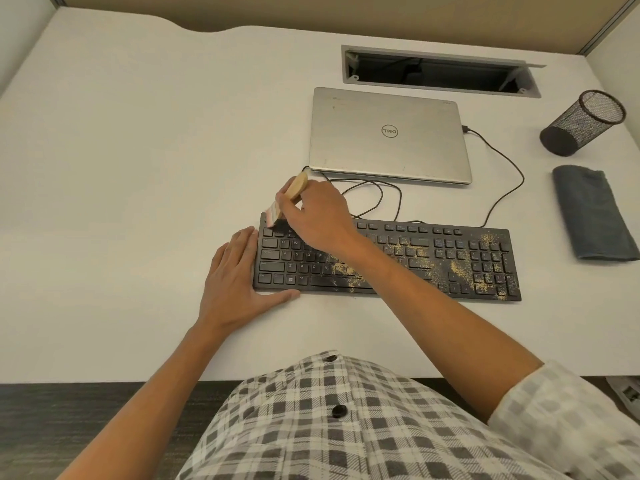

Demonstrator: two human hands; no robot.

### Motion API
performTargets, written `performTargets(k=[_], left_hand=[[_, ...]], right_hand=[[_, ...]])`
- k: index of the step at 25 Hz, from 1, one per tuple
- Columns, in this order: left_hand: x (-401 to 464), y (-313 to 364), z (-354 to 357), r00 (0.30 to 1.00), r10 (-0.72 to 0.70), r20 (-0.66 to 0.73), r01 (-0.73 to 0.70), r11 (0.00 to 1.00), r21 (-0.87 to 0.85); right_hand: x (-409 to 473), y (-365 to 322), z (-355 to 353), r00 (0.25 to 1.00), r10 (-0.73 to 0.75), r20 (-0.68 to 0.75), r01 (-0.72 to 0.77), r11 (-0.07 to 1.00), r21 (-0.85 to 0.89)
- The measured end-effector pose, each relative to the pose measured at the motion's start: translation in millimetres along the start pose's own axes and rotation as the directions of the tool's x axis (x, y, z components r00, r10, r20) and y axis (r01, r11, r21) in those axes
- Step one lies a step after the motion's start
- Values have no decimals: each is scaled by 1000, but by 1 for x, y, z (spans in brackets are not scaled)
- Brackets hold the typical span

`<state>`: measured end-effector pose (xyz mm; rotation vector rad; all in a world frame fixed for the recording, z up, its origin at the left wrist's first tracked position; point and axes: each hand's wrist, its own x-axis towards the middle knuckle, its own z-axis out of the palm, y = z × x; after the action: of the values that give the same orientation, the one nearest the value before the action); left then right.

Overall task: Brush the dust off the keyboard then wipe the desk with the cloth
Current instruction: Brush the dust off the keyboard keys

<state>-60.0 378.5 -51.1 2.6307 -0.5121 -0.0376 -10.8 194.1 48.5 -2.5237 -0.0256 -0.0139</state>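
Brush at the keyboard's upper-left keys

Right hand grips the wooden brush, bristles on the dusty black keyboard mid-frame; left hand lies flat, fingers straight, against its left end. Folded cloth at right edge.

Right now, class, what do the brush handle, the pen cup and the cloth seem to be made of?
Brush handle: looks like pale, unvarnished wood, tan and matte. Pen cup: dark wire mesh, probably metal; you can see through it. Cloth: soft grey fabric, folded, with a fuzzy, towel-like surface.
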Motion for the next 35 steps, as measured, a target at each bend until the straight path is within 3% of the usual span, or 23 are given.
performTargets(k=[5, 13, 18, 24, 30, 35], left_hand=[[1, -1, 0, 1000, 17, -3, -17, 1000, 4], [0, -1, 2, 999, 2, 32, -2, 1000, -20], [-1, -4, 5, 998, 54, -29, -55, 998, -19], [-1, -1, 3, 996, 68, -53, -69, 998, -11], [-1, -1, 2, 998, 45, -32, -45, 999, -3], [-1, 0, 2, 999, 38, -34, -38, 999, -9]], right_hand=[[-24, -5, 5, 995, -54, 84, 52, 998, 30], [-77, -15, 17, 979, -176, 98, 175, 984, 20], [-80, -5, 14, 992, -121, 41, 121, 993, 17], [-84, 2, -7, 1000, 1, 3, -1, 988, -153], [-44, 8, -10, 988, 103, -115, -81, 980, 180], [-23, 10, 6, 992, 78, -103, -52, 971, 235]])
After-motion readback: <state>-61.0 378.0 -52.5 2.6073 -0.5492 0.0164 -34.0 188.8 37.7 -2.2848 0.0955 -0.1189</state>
